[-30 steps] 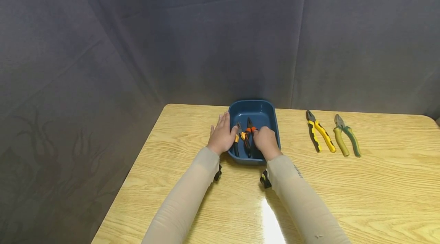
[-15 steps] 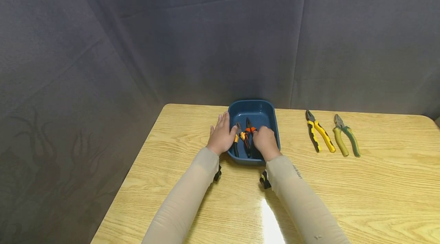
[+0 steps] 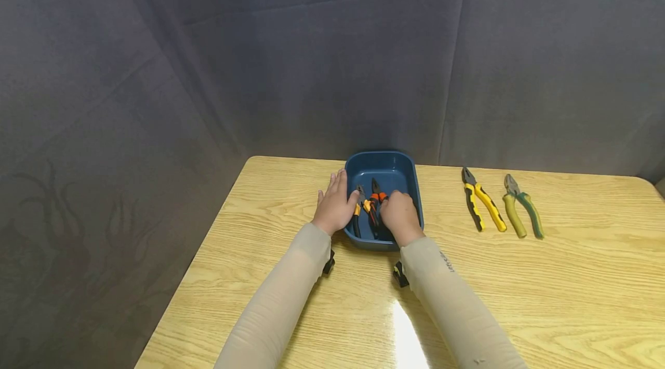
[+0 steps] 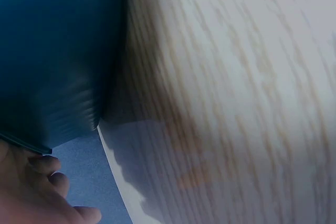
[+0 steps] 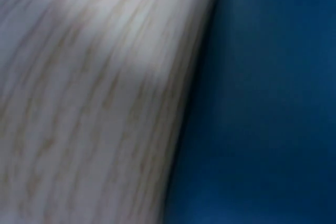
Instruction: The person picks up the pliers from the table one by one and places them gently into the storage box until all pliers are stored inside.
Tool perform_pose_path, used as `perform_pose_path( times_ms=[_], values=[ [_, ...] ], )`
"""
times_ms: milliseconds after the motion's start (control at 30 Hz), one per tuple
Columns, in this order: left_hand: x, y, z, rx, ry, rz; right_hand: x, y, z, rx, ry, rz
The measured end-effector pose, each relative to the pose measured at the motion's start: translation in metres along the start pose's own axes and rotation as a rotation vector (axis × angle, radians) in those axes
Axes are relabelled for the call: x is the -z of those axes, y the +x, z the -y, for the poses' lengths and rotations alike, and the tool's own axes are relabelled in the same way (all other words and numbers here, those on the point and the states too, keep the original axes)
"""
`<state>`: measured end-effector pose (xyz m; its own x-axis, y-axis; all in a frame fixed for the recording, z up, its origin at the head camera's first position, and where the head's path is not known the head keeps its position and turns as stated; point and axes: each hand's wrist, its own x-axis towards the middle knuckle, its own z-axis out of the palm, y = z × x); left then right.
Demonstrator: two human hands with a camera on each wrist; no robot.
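Observation:
A blue rectangular bin (image 3: 381,162) stands near the table's back edge. My left hand (image 3: 333,206) rests along its left rim, fingers straight; in the left wrist view its fingers (image 4: 59,182) show at the lower left, beside the bin wall. Inside lie pliers with yellow-orange and black handles (image 3: 356,220), partly behind the left thumb, and pliers with orange-red and black handles (image 3: 374,202) just to their right. My right hand (image 3: 400,214) reaches into the bin, fingers curled, and holds the orange-red pliers by the right handle, which it mostly hides.
To the right of the bin, yellow-and-black pliers (image 3: 483,198) and green-handled pliers (image 3: 522,205) lie on the wooden table (image 3: 582,276), jaws pointing away. A grey cloth (image 3: 332,69) hangs behind the table and along its left side.
Both hands stay nearly where they were. The right hand has shifted very slightly to the left within the bin; the pliers hardly move.

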<state>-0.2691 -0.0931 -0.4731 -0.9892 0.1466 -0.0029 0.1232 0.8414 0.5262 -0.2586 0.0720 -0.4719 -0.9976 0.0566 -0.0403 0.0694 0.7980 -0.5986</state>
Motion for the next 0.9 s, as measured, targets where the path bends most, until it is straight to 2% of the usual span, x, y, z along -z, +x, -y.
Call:
perform_pose_path(
  times_ms=[267,733,900],
  values=[
    [-0.0006,-0.0001,0.0001,0.004,0.007,0.005,-0.0027,-0.0017,-0.0022,0.050,-0.043,-0.037],
    [-0.0010,-0.0014,0.0006,-0.003,-0.013,0.006,-0.0047,-0.0018,-0.0029,0.068,-0.081,-0.056],
    [0.0001,-0.0014,-0.0003,0.005,0.019,0.005,-0.0035,-0.0026,-0.0019,0.086,-0.082,-0.071]
  ],
)
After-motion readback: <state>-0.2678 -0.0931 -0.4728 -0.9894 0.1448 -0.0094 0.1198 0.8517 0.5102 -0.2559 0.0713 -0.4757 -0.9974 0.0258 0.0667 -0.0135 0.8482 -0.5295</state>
